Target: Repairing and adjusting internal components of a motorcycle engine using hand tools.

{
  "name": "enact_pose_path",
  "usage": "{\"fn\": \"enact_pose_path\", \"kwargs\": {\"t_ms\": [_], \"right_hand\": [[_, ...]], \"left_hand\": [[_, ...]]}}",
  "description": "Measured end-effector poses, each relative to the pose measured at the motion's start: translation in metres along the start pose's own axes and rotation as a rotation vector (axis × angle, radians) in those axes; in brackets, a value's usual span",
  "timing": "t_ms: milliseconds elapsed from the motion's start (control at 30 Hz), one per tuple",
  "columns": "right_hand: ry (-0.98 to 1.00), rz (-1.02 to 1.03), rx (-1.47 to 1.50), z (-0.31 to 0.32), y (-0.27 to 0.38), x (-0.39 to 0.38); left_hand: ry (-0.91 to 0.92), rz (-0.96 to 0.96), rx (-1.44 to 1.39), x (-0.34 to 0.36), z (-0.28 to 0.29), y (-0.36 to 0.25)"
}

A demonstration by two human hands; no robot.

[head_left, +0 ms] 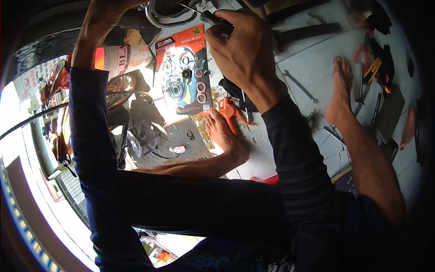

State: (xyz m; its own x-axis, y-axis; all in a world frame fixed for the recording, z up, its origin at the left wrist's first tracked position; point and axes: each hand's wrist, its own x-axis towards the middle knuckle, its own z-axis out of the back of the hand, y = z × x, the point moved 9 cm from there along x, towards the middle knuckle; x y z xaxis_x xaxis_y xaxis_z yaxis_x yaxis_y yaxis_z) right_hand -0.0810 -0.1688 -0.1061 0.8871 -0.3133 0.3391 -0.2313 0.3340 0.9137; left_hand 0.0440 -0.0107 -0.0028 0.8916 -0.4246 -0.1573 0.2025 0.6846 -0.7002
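Gripped in my right hand (240, 54) is a tool with a dark green handle (208, 18), its thin metal shaft pointing up-left at a round metal part (164, 6) at the top edge. My left hand (106, 13) reaches up beside that part; its fingers are mostly cut off by the frame. Just below lies an orange card pack of gaskets and rings (181, 77). A dark cloth (226, 86) is partly hidden by my right hand, with an orange trigger-handled tool (226, 115) beneath it.
My bare feet (219, 131) (337, 90) rest on the tiled floor. A wrench (299, 85) and several pliers and tools (376, 68) lie at right. A dark mat (190, 149) with small rings is at centre-left, near cables and motorbike-like parts (122, 88). Another bare foot (408, 127) shows at far right.
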Motion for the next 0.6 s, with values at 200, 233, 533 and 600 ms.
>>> {"fn": "enact_pose_path", "kwargs": {"t_ms": [200,233,533,600], "right_hand": [[0.059,-0.043,-0.015,-0.004,0.001,0.0],[0.064,-0.048,-0.02,-0.004,0.002,0.0],[0.119,-0.033,-0.026,-0.031,0.02,0.003],[0.113,-0.057,0.003,-0.042,0.018,0.006]], "left_hand": [[0.019,0.002,-0.006,0.0,0.0,0.002],[0.019,0.002,-0.007,0.0,0.0,0.002],[0.007,-0.028,-0.002,-0.001,-0.001,0.001],[-0.011,-0.032,-0.007,-0.002,-0.001,-0.001]]}}
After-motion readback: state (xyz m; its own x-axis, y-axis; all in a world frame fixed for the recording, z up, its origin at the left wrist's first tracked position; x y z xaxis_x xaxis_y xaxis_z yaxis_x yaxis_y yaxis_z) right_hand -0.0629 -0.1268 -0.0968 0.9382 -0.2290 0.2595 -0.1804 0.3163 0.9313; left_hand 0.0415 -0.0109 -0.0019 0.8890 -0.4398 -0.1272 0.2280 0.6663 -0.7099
